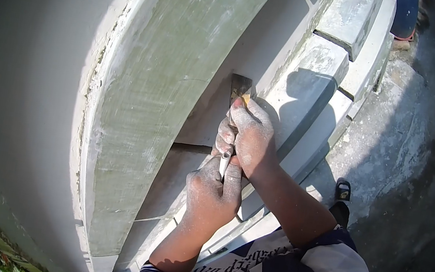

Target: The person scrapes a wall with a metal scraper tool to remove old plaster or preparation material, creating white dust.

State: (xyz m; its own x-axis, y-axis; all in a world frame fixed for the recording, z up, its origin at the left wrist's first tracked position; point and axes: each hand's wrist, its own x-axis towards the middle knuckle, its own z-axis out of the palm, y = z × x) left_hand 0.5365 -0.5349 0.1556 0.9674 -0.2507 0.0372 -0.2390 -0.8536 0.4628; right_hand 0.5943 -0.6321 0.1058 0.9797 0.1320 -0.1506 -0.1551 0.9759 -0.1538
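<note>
My right hand (251,132), dusted with white powder, is closed around a scraper (240,86) with a flat dark blade and a yellowish part at its base. The blade points away from me, over the recessed strip between the greenish panel and the pale blocks. Just below, my left hand (210,194) is closed on a short white tube (224,165) with its hollow end facing up. Both hands are close together and seem to touch. Whether the tube joins the scraper's handle is hidden by the fingers.
A long curved greenish panel (165,72) runs along the left. Stepped pale blocks (315,66) with gaps between them lie to the right, crossed by shadow. Beyond them is a concrete floor (391,139), with a sandaled foot (343,189) on it. A dark blue object (405,15) stands top right.
</note>
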